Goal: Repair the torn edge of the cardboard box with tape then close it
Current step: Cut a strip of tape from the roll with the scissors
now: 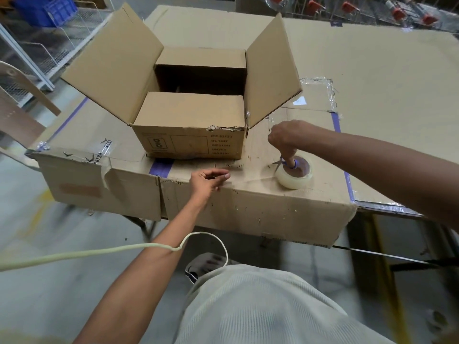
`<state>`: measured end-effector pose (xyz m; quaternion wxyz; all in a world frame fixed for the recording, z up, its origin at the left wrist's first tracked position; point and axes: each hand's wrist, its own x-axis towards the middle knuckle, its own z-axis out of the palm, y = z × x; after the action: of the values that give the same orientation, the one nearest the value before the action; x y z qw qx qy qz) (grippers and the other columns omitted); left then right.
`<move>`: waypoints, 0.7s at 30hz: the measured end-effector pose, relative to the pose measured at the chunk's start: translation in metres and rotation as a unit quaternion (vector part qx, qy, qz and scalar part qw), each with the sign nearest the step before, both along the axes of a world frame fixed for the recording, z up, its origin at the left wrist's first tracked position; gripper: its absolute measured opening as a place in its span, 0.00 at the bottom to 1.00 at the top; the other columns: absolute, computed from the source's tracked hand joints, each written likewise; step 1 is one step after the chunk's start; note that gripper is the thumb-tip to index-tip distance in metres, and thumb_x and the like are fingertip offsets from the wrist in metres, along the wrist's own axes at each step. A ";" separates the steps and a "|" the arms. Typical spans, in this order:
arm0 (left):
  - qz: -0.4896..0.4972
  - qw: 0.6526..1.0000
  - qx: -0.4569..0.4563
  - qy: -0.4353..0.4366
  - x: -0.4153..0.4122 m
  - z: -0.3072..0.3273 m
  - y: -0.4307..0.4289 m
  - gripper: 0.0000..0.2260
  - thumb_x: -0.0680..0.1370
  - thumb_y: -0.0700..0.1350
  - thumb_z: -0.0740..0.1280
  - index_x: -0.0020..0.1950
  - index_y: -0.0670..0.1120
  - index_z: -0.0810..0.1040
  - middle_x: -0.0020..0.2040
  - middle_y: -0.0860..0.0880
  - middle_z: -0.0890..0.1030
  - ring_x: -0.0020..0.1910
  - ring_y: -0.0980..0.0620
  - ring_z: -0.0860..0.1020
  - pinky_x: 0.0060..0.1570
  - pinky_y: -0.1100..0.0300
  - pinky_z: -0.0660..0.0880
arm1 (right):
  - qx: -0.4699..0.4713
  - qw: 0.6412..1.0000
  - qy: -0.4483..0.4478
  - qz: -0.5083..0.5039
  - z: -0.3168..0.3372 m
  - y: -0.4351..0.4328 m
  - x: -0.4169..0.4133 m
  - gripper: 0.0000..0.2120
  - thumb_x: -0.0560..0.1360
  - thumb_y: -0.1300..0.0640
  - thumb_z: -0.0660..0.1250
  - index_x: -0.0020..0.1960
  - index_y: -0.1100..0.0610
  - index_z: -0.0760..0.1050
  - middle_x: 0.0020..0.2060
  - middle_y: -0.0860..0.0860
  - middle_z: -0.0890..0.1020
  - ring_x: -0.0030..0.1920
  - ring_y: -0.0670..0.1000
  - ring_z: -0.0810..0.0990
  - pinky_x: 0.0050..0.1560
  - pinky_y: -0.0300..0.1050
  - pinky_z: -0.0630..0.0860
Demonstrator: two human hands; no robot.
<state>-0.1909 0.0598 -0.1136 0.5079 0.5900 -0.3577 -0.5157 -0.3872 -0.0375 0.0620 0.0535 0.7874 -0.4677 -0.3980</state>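
Note:
An open cardboard box (188, 142) stands on the cardboard-covered table (372, 83), its side flaps raised and its near and far flaps folded in. The box's near top edge is torn toward the right corner (223, 128). To the right of the box lies a roll of clear tape (294, 178). My right hand (285, 139) is above the roll, gripping small scissors (283, 163) with purple handles, blades pointing left. My left hand (207, 180) is at the table's near edge, fingers pinched on a thin clear tape strip (253, 180) that runs to the roll.
A white cord (99, 252) crosses my left forearm. A wooden chair (22, 105) stands left of the table, with wire racks (54, 50) and a blue crate (47, 8) behind it. Shopping carts (372, 8) line the far right.

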 end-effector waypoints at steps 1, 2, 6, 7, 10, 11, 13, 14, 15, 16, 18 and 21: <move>0.004 1.000 0.000 0.006 0.000 0.000 0.001 0.06 0.72 0.36 0.78 0.48 0.41 0.88 0.44 0.44 0.88 0.33 0.54 0.80 0.32 0.61 0.75 | 0.002 1.000 0.004 0.005 -0.001 -0.001 0.003 0.23 0.61 0.44 0.85 0.44 0.56 0.77 0.39 0.50 0.76 0.43 0.53 0.79 0.32 0.42 0.72; 0.007 1.000 0.001 0.013 -0.001 0.001 0.001 0.06 0.72 0.35 0.78 0.47 0.42 0.88 0.44 0.44 0.88 0.33 0.53 0.79 0.32 0.60 0.75 | 0.003 1.000 0.006 0.007 -0.002 -0.001 0.006 0.24 0.60 0.44 0.85 0.45 0.56 0.77 0.38 0.50 0.76 0.42 0.52 0.79 0.31 0.42 0.71; 0.014 0.999 0.003 0.036 -0.001 0.002 0.002 0.05 0.73 0.35 0.78 0.46 0.43 0.88 0.42 0.46 0.88 0.36 0.50 0.80 0.33 0.60 0.76 | 0.000 1.000 -0.001 0.001 -0.008 -0.001 0.013 0.24 0.60 0.44 0.85 0.42 0.56 0.76 0.34 0.48 0.75 0.34 0.48 0.75 0.29 0.40 0.70; 0.014 0.999 0.002 0.039 -0.001 0.002 0.002 0.05 0.73 0.35 0.78 0.46 0.44 0.88 0.42 0.46 0.88 0.37 0.50 0.81 0.33 0.61 0.76 | -0.001 1.000 0.001 0.001 -0.009 0.000 0.014 0.24 0.60 0.44 0.85 0.43 0.56 0.77 0.34 0.48 0.75 0.35 0.48 0.76 0.30 0.40 0.70; 0.014 0.999 -0.002 0.039 -0.001 0.003 0.003 0.06 0.73 0.35 0.77 0.46 0.44 0.87 0.43 0.46 0.88 0.38 0.51 0.84 0.35 0.60 0.78 | 0.004 1.000 0.009 0.003 -0.013 0.000 0.016 0.24 0.61 0.45 0.85 0.45 0.56 0.78 0.34 0.48 0.75 0.43 0.51 0.80 0.35 0.41 0.74; 0.015 0.999 -0.003 0.037 -0.001 0.003 0.004 0.06 0.73 0.35 0.77 0.46 0.44 0.87 0.44 0.46 0.88 0.38 0.52 0.84 0.35 0.60 0.79 | 0.007 1.000 0.012 0.005 -0.014 0.000 0.017 0.24 0.60 0.45 0.85 0.46 0.56 0.78 0.34 0.48 0.75 0.44 0.51 0.81 0.37 0.41 0.75; 0.017 0.999 -0.004 0.034 -0.001 0.003 0.004 0.06 0.73 0.34 0.77 0.46 0.44 0.87 0.44 0.47 0.88 0.39 0.52 0.85 0.36 0.62 0.80 | 0.009 1.000 0.016 0.006 -0.016 -0.001 0.019 0.25 0.60 0.45 0.85 0.47 0.56 0.79 0.35 0.48 0.75 0.47 0.51 0.83 0.38 0.42 0.75; 0.017 0.999 -0.004 0.035 -0.001 0.003 0.005 0.06 0.73 0.34 0.76 0.47 0.44 0.87 0.44 0.47 0.88 0.39 0.53 0.86 0.36 0.62 0.81 | 0.010 1.000 0.015 0.006 -0.017 -0.002 0.019 0.25 0.60 0.45 0.85 0.49 0.56 0.80 0.35 0.48 0.75 0.47 0.51 0.83 0.37 0.42 0.75; 0.016 0.999 -0.005 0.036 -0.001 0.003 0.005 0.06 0.73 0.34 0.76 0.47 0.44 0.87 0.44 0.47 0.88 0.40 0.53 0.86 0.37 0.62 0.81 | 0.010 1.000 0.015 0.006 -0.019 -0.003 0.019 0.26 0.60 0.45 0.85 0.50 0.57 0.81 0.36 0.49 0.75 0.46 0.51 0.82 0.35 0.41 0.74; 0.014 0.999 -0.005 0.036 -0.001 0.002 0.005 0.06 0.73 0.34 0.76 0.47 0.44 0.87 0.44 0.48 0.88 0.40 0.53 0.86 0.37 0.62 0.82 | 0.010 1.000 0.016 0.007 -0.019 -0.004 0.018 0.27 0.60 0.46 0.85 0.52 0.58 0.81 0.36 0.49 0.75 0.44 0.51 0.80 0.33 0.41 0.72; 0.011 0.999 -0.006 0.037 0.001 0.001 0.004 0.06 0.73 0.34 0.76 0.47 0.44 0.87 0.44 0.48 0.89 0.41 0.53 0.87 0.38 0.60 0.82 | 0.010 1.000 0.017 0.008 -0.021 -0.006 0.018 0.29 0.61 0.47 0.85 0.56 0.58 0.82 0.39 0.50 0.76 0.42 0.52 0.79 0.29 0.40 0.69; 0.011 0.999 -0.002 0.031 0.003 -0.002 0.003 0.06 0.73 0.35 0.77 0.48 0.44 0.87 0.45 0.47 0.89 0.43 0.51 0.87 0.40 0.58 0.83 | 0.005 0.999 0.029 0.019 -0.023 -0.007 0.019 0.28 0.62 0.50 0.84 0.58 0.58 0.81 0.48 0.52 0.80 0.43 0.53 0.79 0.28 0.41 0.68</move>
<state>-0.1882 0.0625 -0.1160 0.5251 0.5768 -0.3363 -0.5277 -0.3686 -0.0440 0.0394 0.0706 0.7845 -0.4493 -0.4216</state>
